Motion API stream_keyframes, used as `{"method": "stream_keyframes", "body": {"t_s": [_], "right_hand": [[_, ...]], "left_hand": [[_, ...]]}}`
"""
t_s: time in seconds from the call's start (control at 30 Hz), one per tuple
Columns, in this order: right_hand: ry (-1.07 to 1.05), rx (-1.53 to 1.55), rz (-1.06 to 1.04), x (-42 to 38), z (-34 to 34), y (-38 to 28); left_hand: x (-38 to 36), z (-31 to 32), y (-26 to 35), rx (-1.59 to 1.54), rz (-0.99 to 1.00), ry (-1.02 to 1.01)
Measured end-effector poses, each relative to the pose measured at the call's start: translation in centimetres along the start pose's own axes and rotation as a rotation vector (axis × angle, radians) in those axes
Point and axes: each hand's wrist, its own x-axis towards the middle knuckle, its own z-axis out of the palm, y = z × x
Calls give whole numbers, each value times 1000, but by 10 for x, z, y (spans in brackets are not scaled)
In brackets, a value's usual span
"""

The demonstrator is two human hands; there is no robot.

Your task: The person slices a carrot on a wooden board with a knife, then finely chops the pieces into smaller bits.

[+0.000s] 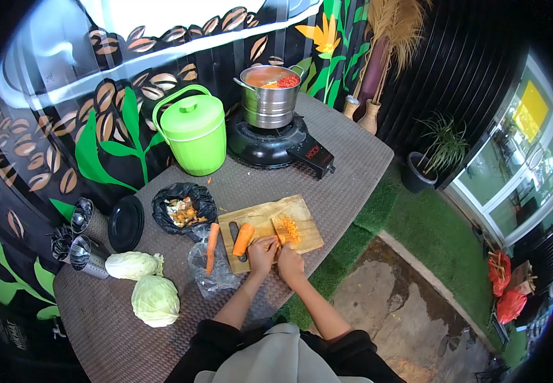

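Note:
Near the front of a wooden cutting board (311,237), my left hand (263,253) presses its curled fingers on a piece of carrot (281,240). Close against it, my right hand (290,263) is closed around a knife, whose blade (279,228) is hard to make out against the wood. Small diced carrot (291,228) lies just beyond the blade. To the left on the board rest a thick peeled carrot (243,239) and a dark-handled tool (234,231), partly covered by that carrot. A long carrot (212,247) lies left of the board on a clear plastic bag (225,278).
A black bag of peelings (201,195) sits behind the carrots. Cabbage (155,301) and napa cabbage (129,265) lie left, near metal utensil holders (89,256). At the back stand a green lidded bucket (193,137) and a steel pot (269,108) on a portable stove (257,145).

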Motion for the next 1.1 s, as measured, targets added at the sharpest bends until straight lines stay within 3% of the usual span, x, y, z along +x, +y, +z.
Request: {"method": "stream_keyframes", "body": {"t_s": [0.2, 0.27, 0.4, 0.6, 0.83, 0.93, 1.07, 1.1], "right_hand": [[-58, -43, -119, 1, -5, 10], [5, 51, 46, -9, 6, 4], [-18, 76, 50, -11, 9, 3], [46, -41, -140, 4, -1, 11], [52, 2, 3, -3, 13, 2], [7, 20, -65, 11, -10, -4], [-50, -16, -180, -8, -23, -5], [-28, 12, -61, -10, -7, -3]], "left_hand": [[-1, 4, -7, -11, -28, 11], [-1, 8, -13, -37, -40, 14], [-1, 4, -12, -18, -3, -15], [-3, 8, -19, -79, -74, 1], [-4, 5, -11, -137, -138, 21], [-1, 2, -11, 16, -18, -28], [-2, 1, -4, -66, -120, -24], [-1, 1, -1, -105, -158, -24]]}}
